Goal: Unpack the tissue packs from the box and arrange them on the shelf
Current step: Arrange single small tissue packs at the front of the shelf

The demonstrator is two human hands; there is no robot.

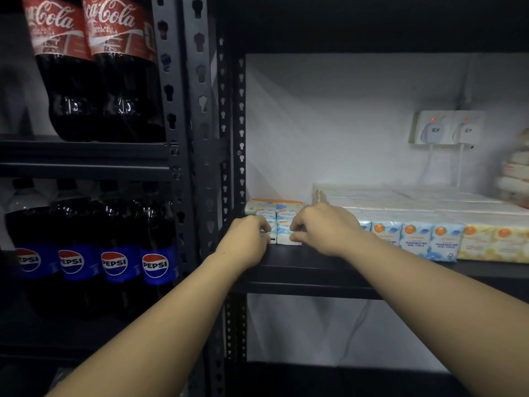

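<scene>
- A small blue-and-white tissue pack (282, 229) is being set at the left end of a dark metal shelf (315, 260), close to the slotted black upright (240, 167) of the rack.
- The left hand (247, 239) is held against the pack's left side with its fingers curled onto the front corner; the right hand (323, 229) is held against the right side, with its thumb pinching the lower front edge.
- The box named in the task is not seen.
- Just right of the right-hand fingers, a row of finished tissue packs (423, 239) is seen, with fronts flush to the shelf edge; the far ones are yellow-patterned.
- Judged from this, the step in hand is squaring the pack: it is best pushed rightward until the gap to the row is closed, with its front brought level with the others.
- A light, even squeeze from both sides is advised, since the pack is soft paper in thin glossy film and is likely dented by a hard pinch.
- The pack is seen as a low rectangular block made of several mini packs, with rounded, cushiony corners.
- The shelf is flat, matte and hard, so the film wrap is expected to slide easily.
- Well left of the left-hand fingers, dark cola bottles (94, 67) with red labels and bottles with blue labels (114, 265) are stored on a neighbouring rack.
- Above and right of the fingers, white wall sockets (446, 127) are fixed to a pale wall.
</scene>
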